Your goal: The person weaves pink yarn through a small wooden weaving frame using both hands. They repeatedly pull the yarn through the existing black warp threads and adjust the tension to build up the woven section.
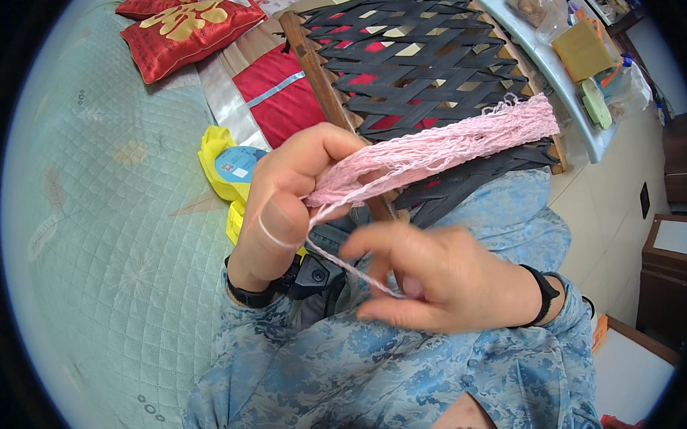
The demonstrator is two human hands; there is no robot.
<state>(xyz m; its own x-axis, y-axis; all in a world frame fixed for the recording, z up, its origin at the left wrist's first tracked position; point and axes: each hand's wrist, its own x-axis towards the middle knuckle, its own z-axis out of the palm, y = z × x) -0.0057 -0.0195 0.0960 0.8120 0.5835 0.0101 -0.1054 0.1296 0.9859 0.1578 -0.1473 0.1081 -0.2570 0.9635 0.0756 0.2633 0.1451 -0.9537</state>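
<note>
My left hand [280, 199] grips one end of a bundle of pink yarn [449, 145], which stretches away to the right. A strand of the yarn loops around my left thumb. From the gripped end, a loose pink strand [351, 268] runs down to my right hand [436, 279], where it passes in among the curled fingers. That hand is slightly blurred, its index finger and thumb apart. Behind the far part of the bundle is a wooden-framed seat woven from black straps [417, 59].
A pale green quilted bedcover [111, 222] spreads on the left, with a red cushion [192, 35] on it. Beside my left wrist lies a yellow item with a blue label [237, 164]. A pale table [548, 54] at upper right holds bags, a box and a green object [595, 105].
</note>
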